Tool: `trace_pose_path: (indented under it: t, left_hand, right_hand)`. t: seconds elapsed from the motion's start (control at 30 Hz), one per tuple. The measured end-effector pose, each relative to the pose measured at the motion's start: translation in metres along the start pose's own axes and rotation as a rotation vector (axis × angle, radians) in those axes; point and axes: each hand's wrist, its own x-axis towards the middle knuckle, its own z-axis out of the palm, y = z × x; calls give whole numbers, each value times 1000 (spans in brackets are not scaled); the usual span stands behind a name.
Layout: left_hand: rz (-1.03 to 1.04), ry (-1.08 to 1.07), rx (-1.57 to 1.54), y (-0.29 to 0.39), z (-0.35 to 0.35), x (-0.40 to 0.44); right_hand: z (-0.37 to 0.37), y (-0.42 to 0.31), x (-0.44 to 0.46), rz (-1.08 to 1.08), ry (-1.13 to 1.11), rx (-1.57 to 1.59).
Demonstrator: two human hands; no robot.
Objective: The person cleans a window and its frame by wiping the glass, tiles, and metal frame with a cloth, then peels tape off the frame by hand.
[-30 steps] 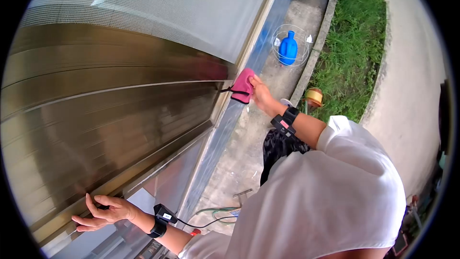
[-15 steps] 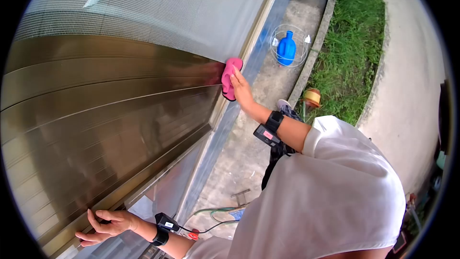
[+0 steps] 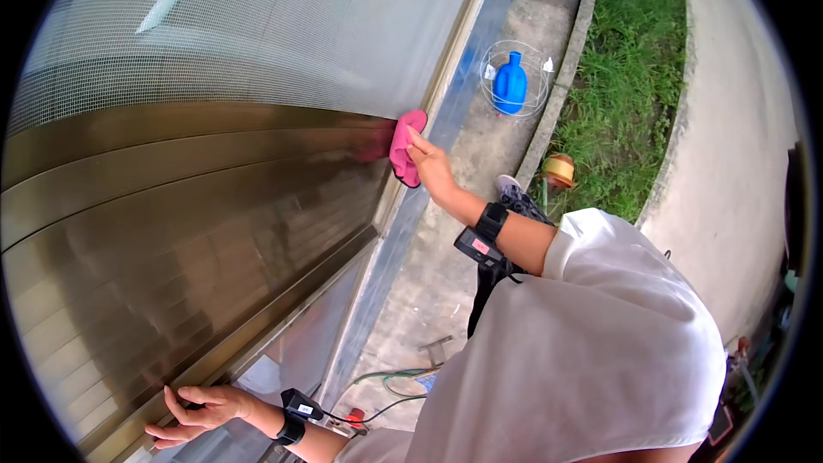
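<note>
My right hand pinches a pink cloth with a dark edge. The cloth lies against the door's side frame, where the mesh screen meets the glossy brown panel. At the lower left, my left hand rests on the brown rail along the panel's edge, its fingers apart and loosely curved. A black strap with a small box sits on my right forearm, and another strapped box on my left wrist.
A blue plastic jug stands within a coil of wire on the concrete. Beyond the curb are grass and a yellowish pot. A green hose lies on the ground near my left arm.
My right hand and the cloth have shifted slightly left and down, and the cloth's folds differ. My left hand sits slightly lower in view, and the brown panel's upper edge appears lower.
</note>
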Motion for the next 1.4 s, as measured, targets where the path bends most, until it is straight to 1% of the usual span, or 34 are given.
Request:
trace_pose_path:
  t: [0.03, 0.1, 0.13, 0.17, 0.2, 0.23, 0.27, 0.33, 0.37, 0.4, 0.47, 0.5, 0.57, 0.6, 0.67, 0.7, 0.73, 0.8, 0.83, 0.87, 0.93, 1.0, 1.07, 1.1, 1.13, 1.2, 1.23, 1.3, 1.33, 1.37, 1.4]
  left_hand:
    - [-4, -6, 5, -2, -1, -2]
    - [-6, -17, 15, -4, -2, -2]
    - [-13, -19, 23, -3, -2, -2]
    - [-13, -20, 27, -2, -2, -1]
    - [-15, -10, 30, -1, -3, -1]
    - [-9, -8, 27, 0, -3, 0]
    - [0, -10, 22, 2, -2, 2]
    - [12, 2, 15, 4, -2, 2]
    - [9, -7, 22, 5, -3, 3]
    - [13, -15, 23, 4, -3, 4]
    - [24, -20, 35, 3, -3, 4]
    - [19, -19, 31, 1, -3, 3]
    - [11, -27, 29, -1, -3, 1]
    - [15, -30, 26, 0, -3, 1]
    - [-2, -30, 29, 1, -4, 0]
    - [-10, -31, 38, -1, -3, -1]
    - [-9, -34, 47, -3, -5, -1]
    - [-5, -41, 43, -2, -5, -3]
    - [-12, -41, 35, 1, -5, 0]
    - [-15, -42, 38, 1, -3, 0]
    - [-11, -30, 4, 2, -4, 1]
    - [-1, -27, -8, 2, -3, 1]
    - [7, -18, -14, 4, -1, 1]
    - [-20, -28, -10, 5, -2, 0]
    - [-44, -41, -6, 5, -4, 0]
    - [-43, -40, -6, 5, -2, 0]
    - [-44, -41, -11, 4, -3, 0]
    - [-36, -51, -4, 2, -4, -3]
    - [-37, -43, -8, 2, -4, -2]
    - [-28, -41, 9, 3, -4, -2]
    - [-21, -37, -9, 4, -5, 0]
  right_hand:
    - [-4, 10, 6, 2, -1, 0]
    - [-12, 29, 23, 259, 75, -102]
    - [-18, 37, 32, 260, 70, -101]
    - [-23, 43, 42, 339, 57, -88]
    - [-26, 44, 49, 412, 46, -75]
    - [-23, 19, 44, 491, 12, -76]
    - [-16, 1, 31, 484, 13, -72]
    - [-6, -14, 8, 122, -26, -66]
    - [-3, -46, -6, 146, -112, -148]
    - [2, -45, -14, 7, -116, -217]
    - [4, -46, -17, -25, -100, -197]
    - [3, -33, -11, -25, -86, -192]
    - [-3, 18, 6, -75, 56, -306]
    - [-9, 29, 13, -68, 59, -305]
    - [-26, 39, 38, 304, 27, -522]
    - [-33, 39, 47, 434, -38, -471]
    - [-34, 42, 42, 435, -48, -473]
    - [-29, 41, 41, 423, -41, -341]
    - [-20, 33, 26, 160, 2, -263]
    - [-14, 24, 13, 159, -1, -266]
    - [0, -41, -19, -76, -117, -243]
    - [1, -41, -15, -93, -107, -264]
    - [-10, -2, 2, -69, -70, -245]
    - [-15, 31, 14, -120, 14, -335]
    - [-23, 49, 26, -115, 8, -334]
    - [-36, 66, 49, 242, 39, -567]
    - [-38, 59, 47, 243, 30, -568]
    - [-37, 39, 51, 420, -11, -556]
    - [-31, 36, 44, 275, -40, -445]
    - [-30, 29, 32, 251, -38, -441]
    - [-22, 18, 17, 44, -35, -383]
